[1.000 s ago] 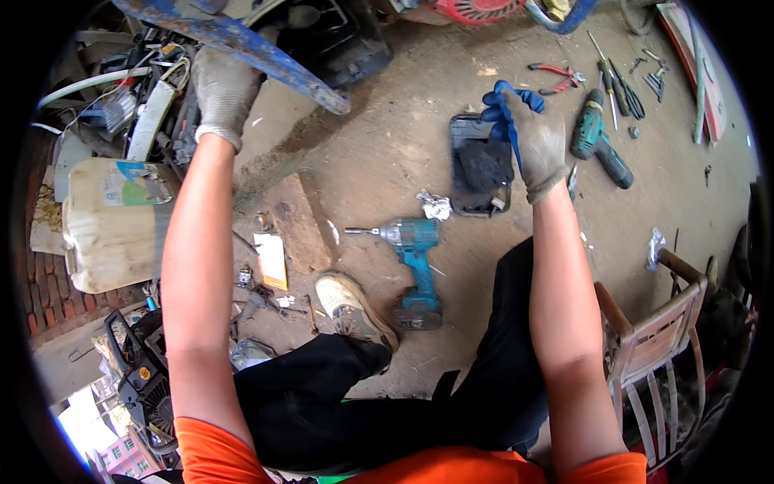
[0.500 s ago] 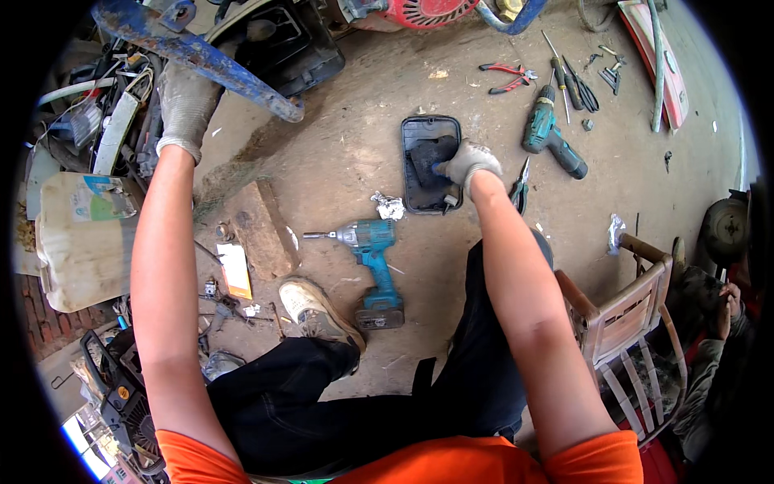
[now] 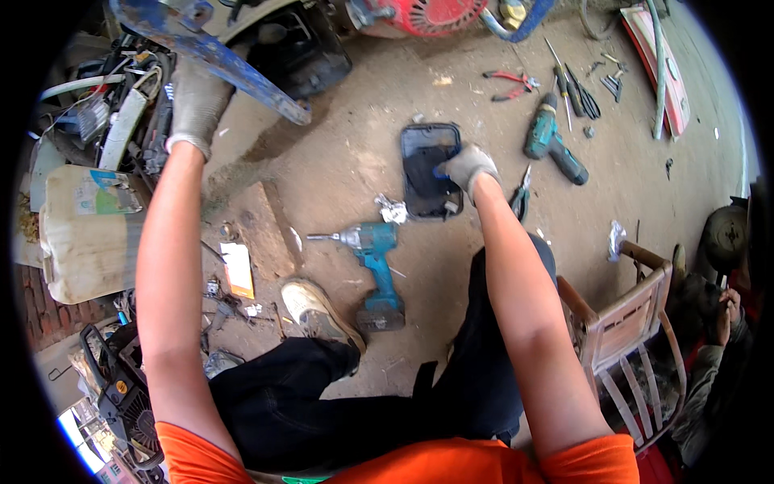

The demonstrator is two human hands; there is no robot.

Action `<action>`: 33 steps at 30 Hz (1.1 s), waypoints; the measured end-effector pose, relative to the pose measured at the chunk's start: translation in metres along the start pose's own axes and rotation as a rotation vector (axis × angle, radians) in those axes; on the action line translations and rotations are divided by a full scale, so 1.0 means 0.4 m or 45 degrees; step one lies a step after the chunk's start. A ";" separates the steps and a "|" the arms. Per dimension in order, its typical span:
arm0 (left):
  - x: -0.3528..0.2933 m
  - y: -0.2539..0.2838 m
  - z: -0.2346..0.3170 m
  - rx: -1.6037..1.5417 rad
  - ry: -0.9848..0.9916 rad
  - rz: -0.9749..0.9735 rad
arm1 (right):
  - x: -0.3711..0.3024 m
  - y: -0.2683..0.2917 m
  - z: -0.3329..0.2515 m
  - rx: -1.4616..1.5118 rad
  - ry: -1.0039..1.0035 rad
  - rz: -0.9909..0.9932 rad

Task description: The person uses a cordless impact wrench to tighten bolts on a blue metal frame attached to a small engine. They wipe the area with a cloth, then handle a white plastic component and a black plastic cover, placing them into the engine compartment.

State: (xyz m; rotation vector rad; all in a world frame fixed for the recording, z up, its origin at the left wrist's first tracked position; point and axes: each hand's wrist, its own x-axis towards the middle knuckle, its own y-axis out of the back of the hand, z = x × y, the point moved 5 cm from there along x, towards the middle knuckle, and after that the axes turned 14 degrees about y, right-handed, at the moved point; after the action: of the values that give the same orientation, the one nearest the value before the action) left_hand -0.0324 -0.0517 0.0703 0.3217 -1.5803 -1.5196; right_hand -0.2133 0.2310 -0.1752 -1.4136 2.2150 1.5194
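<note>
My right hand [image 3: 471, 171], in a pale work glove, is closed around a small blue-handled piece whose working end I cannot make out. It is over a black rectangular plastic cover [image 3: 409, 145] that lies hollow side up on the ground. Inside the cover a dark, flat patch [image 3: 426, 173] is blurred. At the upper left my left hand [image 3: 197, 101], gloved too, reaches beside a scuffed blue metal bar [image 3: 242, 74]; the bar hides its fingers. Just past the bar sits an open black housing [image 3: 302, 56] on the machine.
A teal impact driver [image 3: 375, 258], crumpled foil [image 3: 393, 210] and a wooden block [image 3: 262, 230] lie before me. Teal drill [image 3: 548, 137], red-handled pliers [image 3: 512, 85] and screwdrivers lie right. A wooden chair [image 3: 629, 323] stands lower right, near another person's hand [image 3: 730, 306]. Scrap crowds the left.
My right hand and the blue-handled piece have shifted slightly within the cover, and the dark patch there looks lower. My left hand stays by the blue bar. The whole view has shifted a little.
</note>
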 end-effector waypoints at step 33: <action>-0.003 -0.015 -0.039 0.417 -0.159 0.139 | -0.110 0.242 -0.536 0.749 1.239 0.807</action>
State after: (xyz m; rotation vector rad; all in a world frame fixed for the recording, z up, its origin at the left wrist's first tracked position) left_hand -0.0228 -0.0626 0.0620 0.3211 -1.9179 -1.2163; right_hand -0.1761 0.0984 0.0205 -1.4527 3.4764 0.0128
